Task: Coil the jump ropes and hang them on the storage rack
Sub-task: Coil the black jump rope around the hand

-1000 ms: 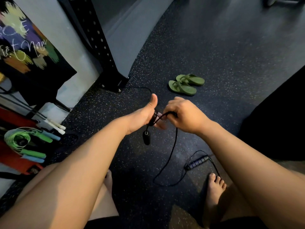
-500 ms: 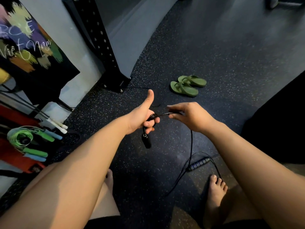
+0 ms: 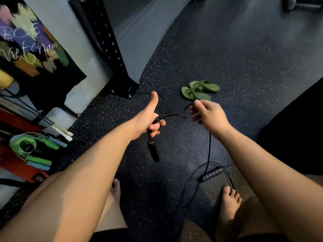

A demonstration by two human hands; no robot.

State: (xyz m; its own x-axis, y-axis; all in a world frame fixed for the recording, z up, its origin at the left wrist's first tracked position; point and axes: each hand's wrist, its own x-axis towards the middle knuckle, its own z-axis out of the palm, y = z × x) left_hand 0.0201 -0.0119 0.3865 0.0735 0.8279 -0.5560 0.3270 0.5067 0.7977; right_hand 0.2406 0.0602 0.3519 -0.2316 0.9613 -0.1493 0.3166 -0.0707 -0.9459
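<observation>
L hand (image 3: 148,119), frame center, thumb up, fingers curled round coils of the black jump rope (image 3: 208,151), one handle (image 3: 153,151) dangling below. R hand (image 3: 208,114) just right of it pinches the cord, palm down. Other handle (image 3: 210,174) on floor (image 3: 227,49), lower right, near a bare foot (image 3: 227,206).

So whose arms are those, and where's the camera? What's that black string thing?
The camera sits on a person's head, looking down, so you see their own arms. The left hand has coils of a black jump rope in its grip, thumb up, with one handle dangling below. The right hand pinches the same rope further along. The other handle lies on the floor near a bare foot. Green flip-flops lie beyond the hands, and a green rope is at the left.
</observation>
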